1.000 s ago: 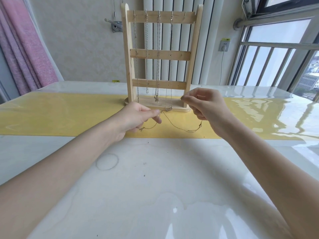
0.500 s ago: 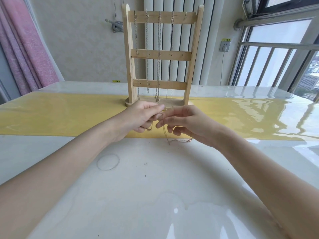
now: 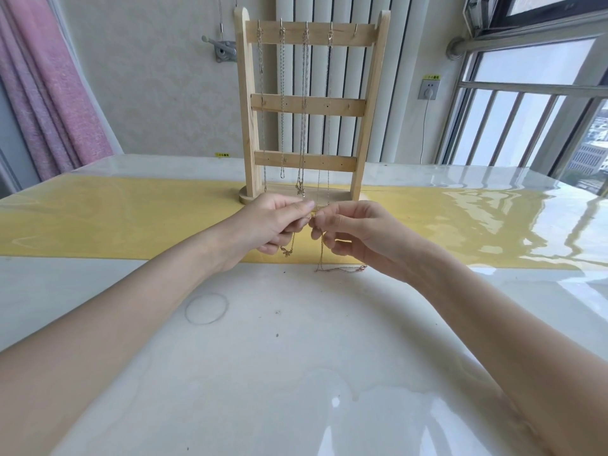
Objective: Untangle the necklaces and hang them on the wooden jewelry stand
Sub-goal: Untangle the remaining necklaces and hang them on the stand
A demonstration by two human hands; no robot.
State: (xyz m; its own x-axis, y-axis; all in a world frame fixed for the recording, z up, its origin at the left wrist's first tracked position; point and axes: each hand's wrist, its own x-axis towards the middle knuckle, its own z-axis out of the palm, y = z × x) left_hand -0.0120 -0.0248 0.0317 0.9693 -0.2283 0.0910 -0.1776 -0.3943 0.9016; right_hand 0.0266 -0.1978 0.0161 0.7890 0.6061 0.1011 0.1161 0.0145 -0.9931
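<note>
L hand (image 3: 273,225) and R hand (image 3: 355,235) fingertip to fingertip, both pinching thin gold necklace (image 3: 320,255) just in front of wooden stand (image 3: 309,106), chain ends trailing onto table (image 3: 296,357), four chains hung on top hooks.

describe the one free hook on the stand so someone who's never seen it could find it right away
Find the wooden jewelry stand upright on the yellow runner, behind the hands. Its top rail carries a row of five small metal hooks. The free hook is the rightmost one, next to the right post; it alone is bare, while each of the other four has a chain hanging from it.
</note>
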